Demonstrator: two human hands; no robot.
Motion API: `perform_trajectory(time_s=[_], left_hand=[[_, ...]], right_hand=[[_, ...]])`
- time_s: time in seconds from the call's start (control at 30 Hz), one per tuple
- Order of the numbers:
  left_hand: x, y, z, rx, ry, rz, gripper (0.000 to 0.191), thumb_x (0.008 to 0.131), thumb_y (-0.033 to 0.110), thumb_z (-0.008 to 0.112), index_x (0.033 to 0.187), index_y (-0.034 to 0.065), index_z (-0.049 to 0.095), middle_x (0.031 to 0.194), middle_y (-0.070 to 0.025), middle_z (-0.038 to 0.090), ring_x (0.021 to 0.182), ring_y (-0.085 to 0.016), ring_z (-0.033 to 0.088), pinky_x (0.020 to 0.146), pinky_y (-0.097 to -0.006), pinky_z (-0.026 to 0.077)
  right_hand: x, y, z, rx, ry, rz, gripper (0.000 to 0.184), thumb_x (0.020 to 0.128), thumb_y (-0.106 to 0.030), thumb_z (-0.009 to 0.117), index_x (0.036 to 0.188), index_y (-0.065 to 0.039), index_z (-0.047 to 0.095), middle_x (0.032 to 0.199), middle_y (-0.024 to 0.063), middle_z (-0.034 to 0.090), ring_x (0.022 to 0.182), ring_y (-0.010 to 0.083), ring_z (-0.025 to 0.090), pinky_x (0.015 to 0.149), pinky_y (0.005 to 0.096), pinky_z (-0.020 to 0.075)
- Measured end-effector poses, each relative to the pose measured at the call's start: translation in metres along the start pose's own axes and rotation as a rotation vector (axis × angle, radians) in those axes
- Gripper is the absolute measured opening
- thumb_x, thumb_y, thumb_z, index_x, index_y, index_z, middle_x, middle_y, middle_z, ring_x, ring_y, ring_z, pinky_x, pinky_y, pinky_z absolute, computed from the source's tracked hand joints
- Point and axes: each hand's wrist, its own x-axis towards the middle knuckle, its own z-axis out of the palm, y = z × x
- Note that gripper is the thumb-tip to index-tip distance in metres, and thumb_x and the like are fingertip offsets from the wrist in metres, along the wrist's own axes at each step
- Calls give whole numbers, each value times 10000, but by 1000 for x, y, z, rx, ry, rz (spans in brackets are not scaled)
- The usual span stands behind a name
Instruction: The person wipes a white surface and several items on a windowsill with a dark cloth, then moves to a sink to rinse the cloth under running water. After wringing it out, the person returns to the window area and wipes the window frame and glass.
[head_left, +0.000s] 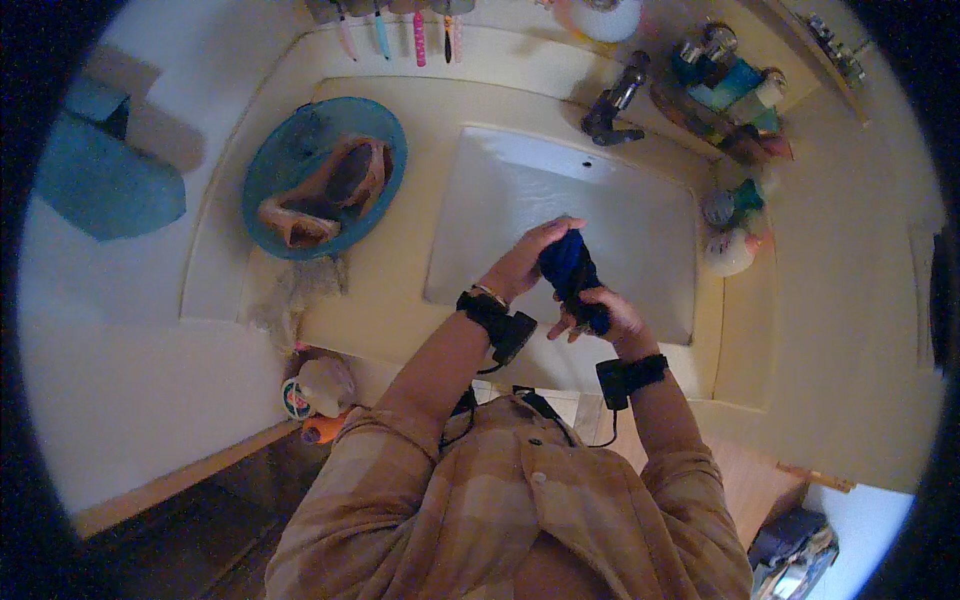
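Observation:
A dark blue bunched cloth (568, 262) is held between both hands above a white rectangular sink basin (487, 210). My left hand (531, 255) grips its upper end, fingers wrapped over the far side. My right hand (611, 315) is closed round the lower end, with some fingertips showing below it. The cloth looks twisted or squeezed. Rippled light in the basin suggests water. Behind the basin, to the right, stands a dark metal faucet (619, 101). On the counter at the left lies a round teal basin (400, 150) with a brown and pink fabric item (322, 187) inside.
Several toothbrushes (418, 34) hang at the back wall. Bottles (731, 75) crowd a shelf at the back right, with a small white round object (731, 251) below. A teal cloth (120, 180) hangs at the left. An orange bottle (326, 427) is beside my left sleeve.

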Motion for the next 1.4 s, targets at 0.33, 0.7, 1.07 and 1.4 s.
perform_trajectory(time_s=[0.33,0.7,1.07,1.4], left_hand=[[52,-52,10,760,425,183,312,928,319,596,886,13,635,781,-147,688,603,-254,652,564,-367,543],[100,-112,12,1622,792,264,285,870,294,609,886,16,667,948,-243,664,814,-353,648,679,-447,531],[32,-84,45,169,385,39,504,911,541,620,1150,97,633,1041,-46,686,923,-209,656,747,-355,536],[57,-90,55,652,614,349,406,880,450,676,942,49,676,814,-108,694,741,-220,666,673,-390,540]], right_hand=[[3,-10,-23,-1044,322,-3,338,799,-326,682,962,-31,656,866,143,712,614,250,661,544,360,543],[-17,-19,-36,-1807,585,0,332,771,-322,686,958,-51,652,925,183,707,833,394,684,750,492,558],[-36,-20,-87,-525,320,-18,447,811,-373,711,1111,-51,631,859,102,687,684,226,664,593,331,537],[-36,-60,-51,-718,226,131,285,862,-311,691,998,-66,640,759,37,650,537,126,554,438,251,415]])
